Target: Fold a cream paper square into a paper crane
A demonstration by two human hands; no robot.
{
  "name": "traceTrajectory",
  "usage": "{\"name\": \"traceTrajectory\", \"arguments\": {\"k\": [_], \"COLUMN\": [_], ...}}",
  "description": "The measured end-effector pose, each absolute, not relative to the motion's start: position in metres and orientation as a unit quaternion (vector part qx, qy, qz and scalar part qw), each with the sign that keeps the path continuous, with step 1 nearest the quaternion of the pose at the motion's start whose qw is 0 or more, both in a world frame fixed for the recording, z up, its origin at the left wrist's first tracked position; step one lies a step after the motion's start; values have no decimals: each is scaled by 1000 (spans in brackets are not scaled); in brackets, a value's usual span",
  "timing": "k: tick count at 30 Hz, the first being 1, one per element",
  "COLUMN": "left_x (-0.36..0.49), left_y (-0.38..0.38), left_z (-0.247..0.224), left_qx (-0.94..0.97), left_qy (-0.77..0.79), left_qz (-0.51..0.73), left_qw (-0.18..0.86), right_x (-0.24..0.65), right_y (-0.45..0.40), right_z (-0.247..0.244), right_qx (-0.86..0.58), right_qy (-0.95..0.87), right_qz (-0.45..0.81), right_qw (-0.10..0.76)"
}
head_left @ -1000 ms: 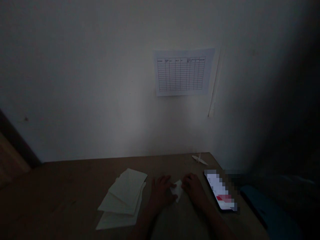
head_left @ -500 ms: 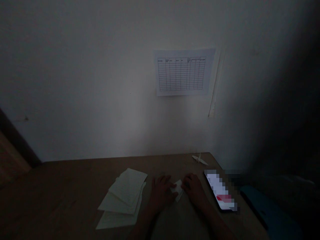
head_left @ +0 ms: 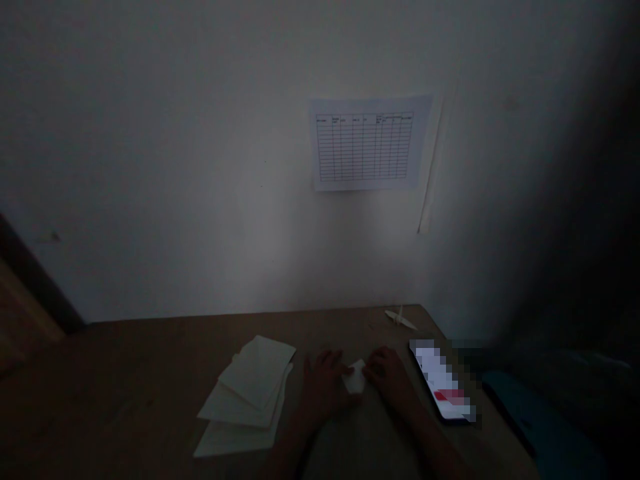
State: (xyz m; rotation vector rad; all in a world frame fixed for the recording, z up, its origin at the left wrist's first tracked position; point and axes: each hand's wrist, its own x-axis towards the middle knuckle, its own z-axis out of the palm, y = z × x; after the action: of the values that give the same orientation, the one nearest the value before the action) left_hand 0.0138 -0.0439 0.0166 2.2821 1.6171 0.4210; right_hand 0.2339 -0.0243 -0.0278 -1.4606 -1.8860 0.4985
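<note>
A small folded piece of white paper [head_left: 355, 378] lies on the brown table [head_left: 165, 373] between my two hands. My left hand [head_left: 327, 380] holds its left side, with one finger at the upper left edge and another along the bottom. At the right edge, my right hand [head_left: 385, 367] has its fingers curled in and pinches the paper. The dim light hides the exact fingertip contact. Beyond my right hand, near the table's back corner, sits a folded paper crane [head_left: 400, 319].
Several overlapping sheets of pale paper [head_left: 250, 390] lie left of my left hand. A lit phone [head_left: 440, 380] with a blurred screen rests near the right table edge. A printed table sheet [head_left: 365, 143] hangs on the wall behind. A blue object [head_left: 545, 420] stands past the right edge.
The finger of my left hand that lay across the lower part of the folded paper has slid down to its bottom edge, so more of the paper shows. My right hand has hardly moved.
</note>
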Motion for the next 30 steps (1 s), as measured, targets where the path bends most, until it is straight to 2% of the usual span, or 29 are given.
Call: {"name": "traceTrajectory", "arguments": {"k": [17, 30], "left_x": [15, 11], "left_y": [-44, -42], "left_z": [16, 13], "left_qx": [795, 806], "left_qy": [576, 562], "left_qz": [116, 106], "left_qw": [150, 152], "right_x": [234, 230], "right_y": [-31, -32], "right_z": [-24, -19], "right_qx": [-544, -574], "right_qy": [-706, -736], "right_qz": [230, 187], "right_qw": [391, 306]}}
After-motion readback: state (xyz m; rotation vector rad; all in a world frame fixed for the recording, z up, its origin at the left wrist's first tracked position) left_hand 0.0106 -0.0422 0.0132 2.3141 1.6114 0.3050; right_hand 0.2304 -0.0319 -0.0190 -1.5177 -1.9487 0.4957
